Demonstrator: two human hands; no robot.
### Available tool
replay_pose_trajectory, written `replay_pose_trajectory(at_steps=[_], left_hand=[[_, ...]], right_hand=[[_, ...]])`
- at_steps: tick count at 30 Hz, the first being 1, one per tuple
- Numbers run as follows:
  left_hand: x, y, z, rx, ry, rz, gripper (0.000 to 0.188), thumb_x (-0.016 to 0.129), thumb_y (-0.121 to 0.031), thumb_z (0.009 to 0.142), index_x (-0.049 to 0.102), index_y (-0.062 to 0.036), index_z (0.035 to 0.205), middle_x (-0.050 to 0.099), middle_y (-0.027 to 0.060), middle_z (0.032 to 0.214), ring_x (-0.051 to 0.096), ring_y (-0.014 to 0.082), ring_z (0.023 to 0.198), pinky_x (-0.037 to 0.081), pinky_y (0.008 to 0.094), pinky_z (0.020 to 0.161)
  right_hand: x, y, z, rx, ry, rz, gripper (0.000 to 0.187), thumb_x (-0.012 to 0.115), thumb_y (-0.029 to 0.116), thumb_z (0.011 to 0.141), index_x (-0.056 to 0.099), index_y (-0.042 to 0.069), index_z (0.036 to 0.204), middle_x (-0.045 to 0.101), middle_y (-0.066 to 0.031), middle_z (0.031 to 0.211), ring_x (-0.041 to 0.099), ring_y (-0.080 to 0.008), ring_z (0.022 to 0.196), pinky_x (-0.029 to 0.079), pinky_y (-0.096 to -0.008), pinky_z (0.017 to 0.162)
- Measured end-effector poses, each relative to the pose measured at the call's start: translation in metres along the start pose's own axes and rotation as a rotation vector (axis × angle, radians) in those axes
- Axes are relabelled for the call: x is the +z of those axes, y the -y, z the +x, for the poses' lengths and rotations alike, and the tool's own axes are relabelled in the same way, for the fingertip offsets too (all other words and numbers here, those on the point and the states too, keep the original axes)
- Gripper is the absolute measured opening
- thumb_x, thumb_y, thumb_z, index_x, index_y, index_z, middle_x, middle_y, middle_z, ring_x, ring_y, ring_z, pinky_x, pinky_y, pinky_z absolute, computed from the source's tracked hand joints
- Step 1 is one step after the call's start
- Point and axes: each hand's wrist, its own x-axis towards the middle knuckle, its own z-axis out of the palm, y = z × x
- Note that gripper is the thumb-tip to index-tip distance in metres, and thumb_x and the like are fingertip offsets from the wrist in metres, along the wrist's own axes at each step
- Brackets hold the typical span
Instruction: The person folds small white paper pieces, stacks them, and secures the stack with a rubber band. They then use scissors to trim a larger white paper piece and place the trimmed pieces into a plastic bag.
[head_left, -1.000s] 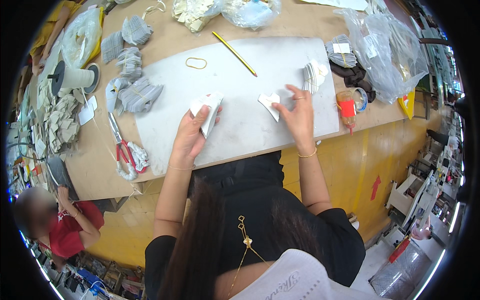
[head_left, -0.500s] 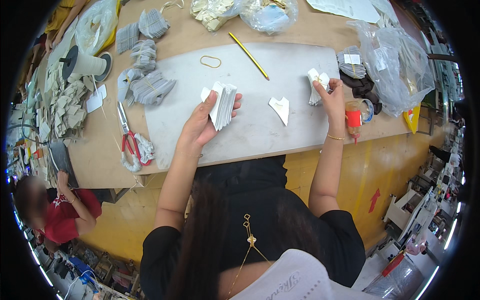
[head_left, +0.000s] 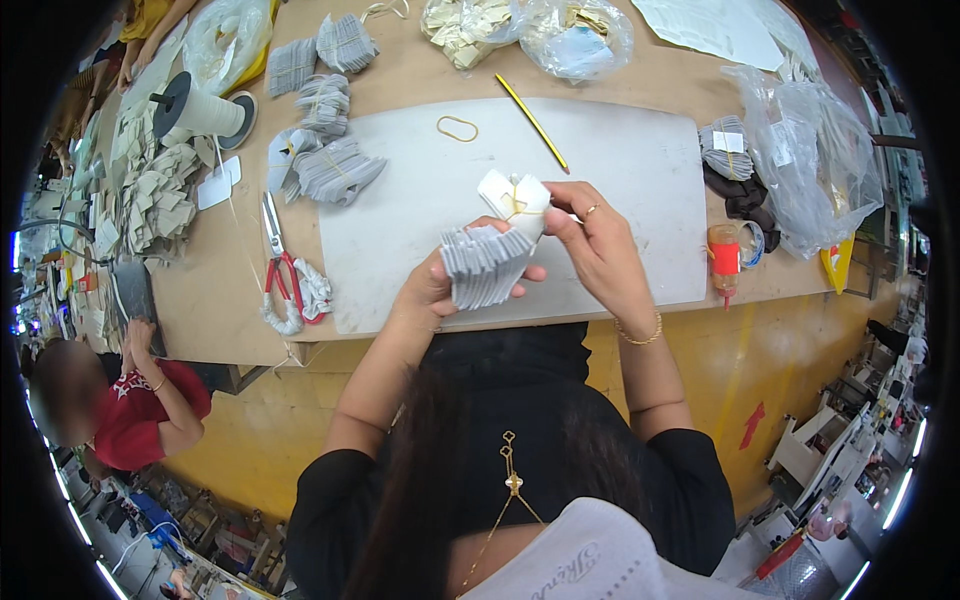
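Hands meet just above the bench's near edge. Left hand (head_left: 432,290) cups a fanned stack of grey pieces (head_left: 485,265), fingers curled under and thumb pressed on its side. Right hand (head_left: 598,250) pinches the stack's white top end (head_left: 515,197) between thumb and fingertips, where a yellow rubber band (head_left: 512,205) seems to cross it. The stack hangs over the near part of the white mat (head_left: 620,170).

Risk, as I judge it: the fan is splayed wide, so if the left thumb eases off, the loose lower pieces could slide out onto the mat, and the band could snap off that narrow top if stretched unevenly.

Left of the mat lie red-handled scissors (head_left: 278,265), with bundled grey stacks (head_left: 335,170) beyond them. A spare band (head_left: 457,128) and a yellow pencil (head_left: 532,122) sit on the mat's far part. At the right edge stands a small bottle with a red label (head_left: 724,258); beyond it a clear plastic bag (head_left: 815,165) holds what look like more grey and white pieces, hard to make out. At the far edge two more clear bags (head_left: 575,35) hold pale scraps. A thread spool (head_left: 195,110) stands at the far left.
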Motion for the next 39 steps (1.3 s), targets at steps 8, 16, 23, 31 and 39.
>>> replay_pose_trajectory(at_steps=[8, 16, 23, 31, 39], left_hand=[[-0.007, -0.008, -0.021, -0.027, -0.010, 0.031, 0.098, 0.091, -0.053, 0.058, 0.048, -0.0041, 0.131, 0.059, 0.0220, 0.122, 0.066, 0.0410, 0.104, 0.059, 0.0456, 0.086], [0.005, -0.002, -0.019, -0.082, -0.234, 0.136, 0.094, 0.090, -0.051, 0.062, 0.049, -0.0029, 0.131, 0.057, 0.0247, 0.128, 0.067, 0.0386, 0.104, 0.060, 0.0427, 0.086], [0.006, -0.027, -0.036, -0.202, -0.168, 0.171, 0.095, 0.092, -0.048, 0.061, 0.051, 0.0029, 0.129, 0.056, 0.0270, 0.126, 0.066, 0.0371, 0.104, 0.060, 0.0436, 0.086], [0.023, -0.047, -0.020, -0.449, 0.371, 0.541, 0.085, 0.098, -0.037, 0.048, 0.063, 0.0068, 0.113, 0.061, 0.0163, 0.115, 0.062, 0.0297, 0.107, 0.056, 0.0430, 0.089], [0.011, -0.066, -0.027, -0.424, 0.022, 0.428, 0.077, 0.096, -0.035, 0.057, 0.063, 0.0040, 0.116, 0.066, 0.0155, 0.112, 0.068, 0.0276, 0.098, 0.056, 0.0379, 0.084]], right_hand=[[-0.010, 0.007, -0.006, -0.387, -0.001, -0.394, 0.024, 0.071, 0.005, 0.083, 0.069, 0.003, 0.107, 0.070, -0.0093, 0.089, 0.068, -0.0239, 0.078, 0.054, -0.0326, 0.070], [-0.020, -0.007, -0.009, -0.544, 0.206, -0.830, 0.020, 0.072, 0.012, 0.071, 0.066, 0.004, 0.089, 0.069, -0.0052, 0.086, 0.066, -0.0196, 0.077, 0.053, -0.0302, 0.065], [-0.019, -0.031, -0.005, -0.249, 0.260, 0.057, 0.010, 0.063, 0.012, 0.090, 0.058, 0.005, 0.086, 0.066, -0.0054, 0.088, 0.063, -0.0168, 0.081, 0.051, -0.0324, 0.073], [-0.023, -0.010, 0.000, 0.289, 0.622, 0.812, 0.018, 0.055, 0.023, 0.101, 0.054, 0.006, 0.097, 0.052, 0.0032, 0.083, 0.049, -0.0072, 0.073, 0.044, -0.0258, 0.066], [0.014, 0.011, 0.031, -0.591, 0.064, -0.199, 0.011, 0.062, 0.005, 0.091, 0.052, 0.003, 0.091, 0.053, -0.0079, 0.085, 0.055, -0.0241, 0.074, 0.046, -0.0345, 0.068]])
